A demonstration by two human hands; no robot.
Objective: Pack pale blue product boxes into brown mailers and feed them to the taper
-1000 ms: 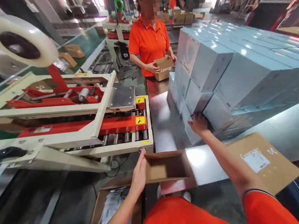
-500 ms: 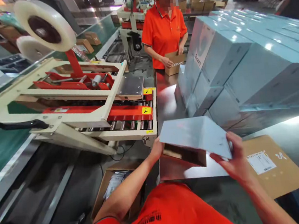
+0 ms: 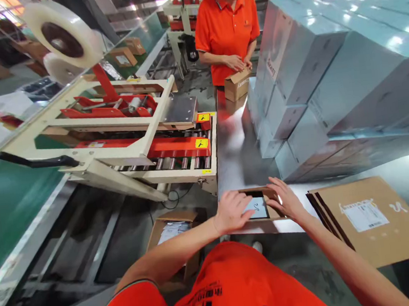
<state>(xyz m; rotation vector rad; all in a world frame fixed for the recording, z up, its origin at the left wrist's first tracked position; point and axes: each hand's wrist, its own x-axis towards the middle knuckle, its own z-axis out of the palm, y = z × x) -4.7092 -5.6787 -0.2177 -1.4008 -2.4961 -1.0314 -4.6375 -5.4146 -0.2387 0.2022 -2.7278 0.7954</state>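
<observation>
An open brown box [image 3: 263, 226] stands at the near edge of the metal table [image 3: 239, 169]. Inside it lies a pale blue item with a dark edge [image 3: 257, 208]. My left hand [image 3: 232, 211] is over the box's left side, its fingers spread. At the right side of the box is my right hand [image 3: 285, 200], fingers apart, the lower ones reaching over the opening. Neither hand grips anything. Flat brown cardboard sheets [image 3: 379, 220] with a white label are stacked to the right of the box.
Pale blue boxes [image 3: 299, 50] are piled high at the right. A taping machine [image 3: 178, 146] with rollers borders the table's left side. Across the table a person in orange [image 3: 228, 33] handles a small brown box [image 3: 237, 86]. A carton of papers [image 3: 172, 229] is on the floor.
The pale blue box from my hands is no longer held; a pale blue item now lies in the brown box. Both hands have opened. The other person's box has turned slightly.
</observation>
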